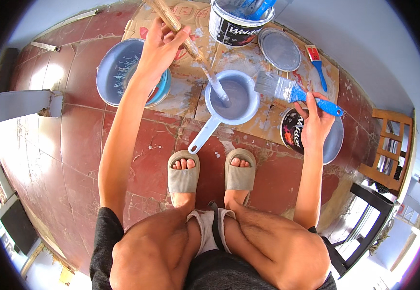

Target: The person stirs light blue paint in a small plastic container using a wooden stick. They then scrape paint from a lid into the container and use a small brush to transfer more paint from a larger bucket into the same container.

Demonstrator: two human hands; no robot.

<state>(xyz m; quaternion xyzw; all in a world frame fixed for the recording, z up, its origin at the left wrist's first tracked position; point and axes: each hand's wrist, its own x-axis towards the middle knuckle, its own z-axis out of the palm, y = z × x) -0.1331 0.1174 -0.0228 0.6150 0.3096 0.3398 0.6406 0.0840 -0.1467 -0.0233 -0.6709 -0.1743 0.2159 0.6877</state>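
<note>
My left hand [164, 46] is closed on a wooden stick [195, 53], whose paint-coated lower end stands in grey-blue paint inside a light blue long-handled dipper [205, 135] on the cardboard. My right hand [316, 121] grips the blue handle of a wide paintbrush [275, 84], holding its pale-smeared bristles just right of the dipper. A light blue basin [108, 70] and a second container with a turquoise rim lie behind my left forearm, partly hidden. Below my right hand is a dark-labelled paint bucket [292, 133], partly covered by the hand.
Paint-spattered cardboard [190, 108] covers red floor tiles [82, 145]. At the back stand a bucket [227, 29] with blue tools, a round lid [277, 48] and a smaller brush [318, 67]. Wooden chairs [379, 171] are at the right, a pale ledge [21, 106] at the left.
</note>
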